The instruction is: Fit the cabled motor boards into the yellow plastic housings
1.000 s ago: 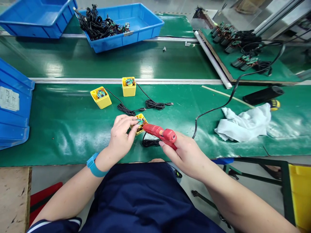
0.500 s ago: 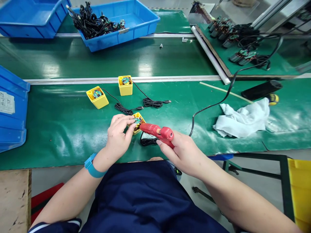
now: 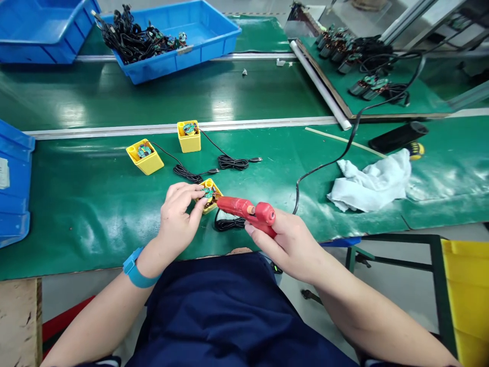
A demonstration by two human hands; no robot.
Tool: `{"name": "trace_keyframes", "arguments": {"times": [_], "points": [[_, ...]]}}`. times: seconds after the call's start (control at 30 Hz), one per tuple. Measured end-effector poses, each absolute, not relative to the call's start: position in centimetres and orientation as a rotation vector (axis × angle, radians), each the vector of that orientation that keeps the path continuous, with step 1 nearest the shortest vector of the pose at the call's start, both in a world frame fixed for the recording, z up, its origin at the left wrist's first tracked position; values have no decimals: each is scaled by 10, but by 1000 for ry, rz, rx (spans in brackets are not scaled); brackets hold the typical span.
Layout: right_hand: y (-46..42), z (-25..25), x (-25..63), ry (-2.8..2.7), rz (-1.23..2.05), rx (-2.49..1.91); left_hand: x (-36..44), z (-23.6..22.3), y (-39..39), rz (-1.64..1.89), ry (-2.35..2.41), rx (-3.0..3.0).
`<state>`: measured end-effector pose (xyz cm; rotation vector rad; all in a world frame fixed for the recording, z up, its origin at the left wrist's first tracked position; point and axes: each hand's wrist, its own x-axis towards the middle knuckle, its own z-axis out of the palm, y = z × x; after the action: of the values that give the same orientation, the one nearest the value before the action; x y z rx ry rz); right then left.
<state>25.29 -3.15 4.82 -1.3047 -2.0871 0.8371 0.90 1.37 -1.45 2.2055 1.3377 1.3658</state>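
My right hand [image 3: 288, 239] is wrapped round a red hot glue gun [image 3: 244, 210], its nose pointing left into a small yellow housing [image 3: 211, 206]. Inside that housing sits a green circuit board [image 3: 208, 193]. The fingers of my left hand [image 3: 181, 206] pinch the housing and board from the left side. A coiled black cable [image 3: 227, 223] lies beside the housing, partly under the glue gun. Farther back stand two more yellow housings, a tilted-looking one on the left [image 3: 145, 158] and another [image 3: 189, 137], each with a board inside and a black USB cable trailing right.
A blue bin [image 3: 183, 61] with tangled black cables stands at the back. Another blue bin [image 3: 13, 188] borders the left. To the right lie a white cloth [image 3: 370, 186], a black tube [image 3: 399, 136] and a board with motors [image 3: 369, 87]. A black cord [image 3: 324, 171] crosses the bench.
The whole view has shifted slightly, so the bench items appear farther left. Both hands keep their holds; the glue gun's nose stays at the yellow housing.
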Motion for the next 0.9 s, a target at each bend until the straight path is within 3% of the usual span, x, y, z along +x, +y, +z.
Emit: {"name": "trace_keyframes", "arguments": {"times": [0.13,0.3,0.4,0.53,0.77,0.9], "points": [[-36,45,261,-1829,1026,-1320,8,-12,14,1310,1361,2241],[-18,28,281,-1147,1550,-1306,9,-7,14,1261,1383,2256],[15,16,304,-843,1548,-1286,10,-1,12,1223,1402,2276],[65,2,339,-634,1395,-1455,9,4,11,1170,1422,2306],[99,-21,376,-867,882,-1927,11,12,13,1147,1381,2379],[78,-13,353,-1257,139,-1863,12,15,13,1139,1367,2383]]}}
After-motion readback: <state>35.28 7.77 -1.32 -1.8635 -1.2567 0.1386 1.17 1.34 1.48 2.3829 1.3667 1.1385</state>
